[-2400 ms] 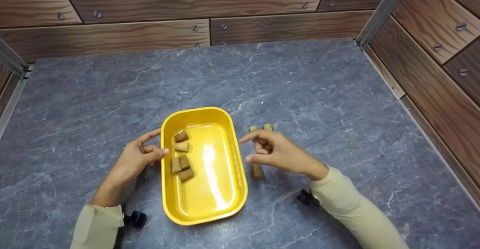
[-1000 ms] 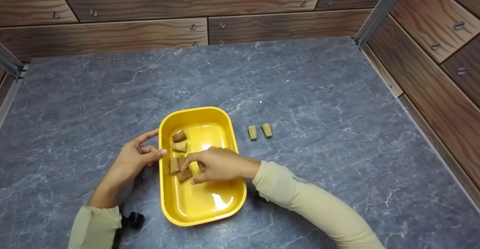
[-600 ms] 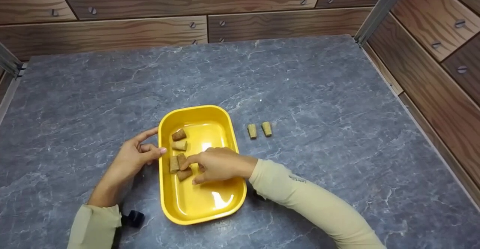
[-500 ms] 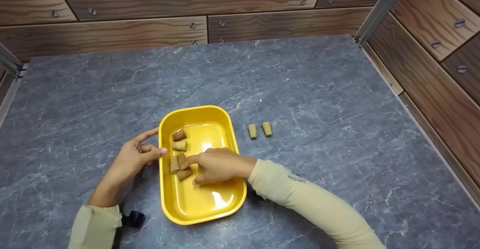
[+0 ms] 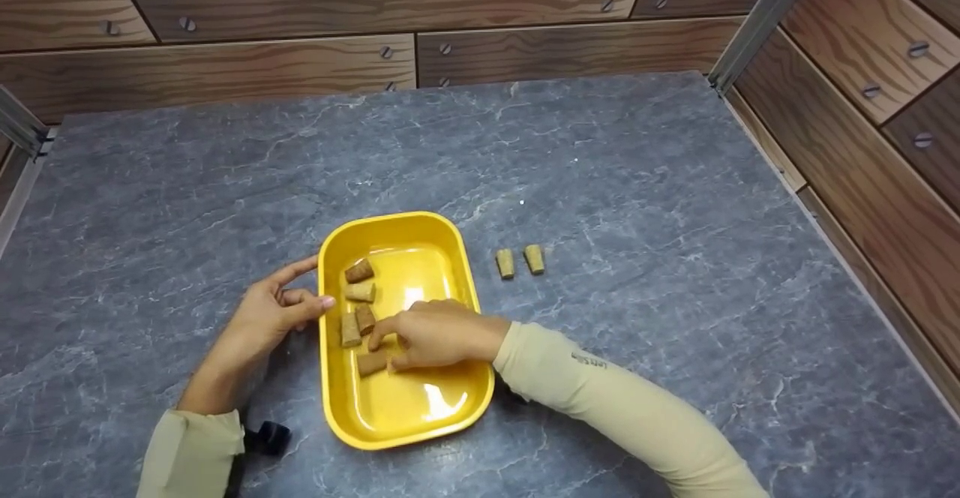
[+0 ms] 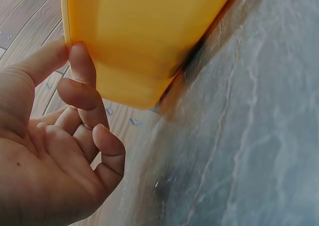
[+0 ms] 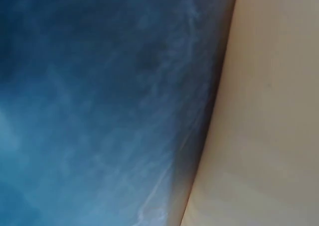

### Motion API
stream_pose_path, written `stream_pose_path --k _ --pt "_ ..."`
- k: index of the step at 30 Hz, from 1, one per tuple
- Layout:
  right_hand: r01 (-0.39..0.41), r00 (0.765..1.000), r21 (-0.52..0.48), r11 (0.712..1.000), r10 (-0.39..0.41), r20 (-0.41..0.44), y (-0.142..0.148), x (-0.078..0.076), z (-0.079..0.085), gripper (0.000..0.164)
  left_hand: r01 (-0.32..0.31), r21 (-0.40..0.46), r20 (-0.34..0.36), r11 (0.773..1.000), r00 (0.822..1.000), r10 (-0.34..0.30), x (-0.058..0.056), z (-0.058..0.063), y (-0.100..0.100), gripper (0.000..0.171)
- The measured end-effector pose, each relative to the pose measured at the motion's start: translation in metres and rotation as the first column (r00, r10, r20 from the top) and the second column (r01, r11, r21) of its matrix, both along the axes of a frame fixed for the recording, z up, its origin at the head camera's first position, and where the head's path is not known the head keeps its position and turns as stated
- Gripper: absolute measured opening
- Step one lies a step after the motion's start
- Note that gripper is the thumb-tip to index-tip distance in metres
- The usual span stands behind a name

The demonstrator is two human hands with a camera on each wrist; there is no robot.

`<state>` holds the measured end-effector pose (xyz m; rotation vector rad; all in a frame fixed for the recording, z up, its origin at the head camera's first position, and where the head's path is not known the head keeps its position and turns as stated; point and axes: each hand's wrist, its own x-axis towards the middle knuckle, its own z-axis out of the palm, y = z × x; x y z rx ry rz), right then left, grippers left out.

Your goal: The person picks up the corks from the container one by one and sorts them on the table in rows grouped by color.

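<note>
I see the left hand [image 5: 262,314] pinching the left edge of the yellow tray [image 5: 405,408]. Inside, the right hand [image 5: 439,333] is at a brown cork [image 5: 371,364] near that edge; I cannot tell whether it grips. Two yellowish corks [image 5: 505,264] lie on the bench [image 5: 675,243] beyond the opposite edge.

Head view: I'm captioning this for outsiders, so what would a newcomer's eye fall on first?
Probably the bright yellow tray on the marbled blue-grey tabletop, with the left hand pinching its left rim. Next come the five corks along the tray's left side, with the right hand at the one nearest the person. Then two pale corks stand out, lying just right of the tray.
</note>
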<state>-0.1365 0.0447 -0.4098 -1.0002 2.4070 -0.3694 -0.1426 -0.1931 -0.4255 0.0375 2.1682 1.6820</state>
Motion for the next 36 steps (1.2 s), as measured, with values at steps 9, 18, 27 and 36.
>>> stream_pose_path --k 9,18,27,36 --pt "-0.048 0.999 -0.028 0.998 0.048 -0.001 -0.0003 0.0007 -0.0035 0.024 -0.012 -0.002 0.011 1.000 1.000 0.012 -0.0007 -0.0011 0.0010 0.070" --pt "-0.166 0.982 -0.060 0.984 0.171 0.077 0.0020 -0.0004 -0.0029 0.029 -0.007 -0.005 0.008 1.000 1.000 0.007 -0.0002 -0.0007 0.0015 0.068" --pt "-0.140 0.982 -0.030 0.990 0.142 0.123 0.0012 0.0003 -0.0029 0.039 0.006 -0.020 -0.019 1.000 1.000 -0.007 -0.0003 -0.0015 0.0005 0.068" --pt "-0.078 0.993 0.030 0.996 0.075 0.087 0.0003 0.0036 -0.0014 0.040 -0.003 0.017 0.006 1.000 1.000 0.003 0.0005 -0.0004 0.0007 0.069"
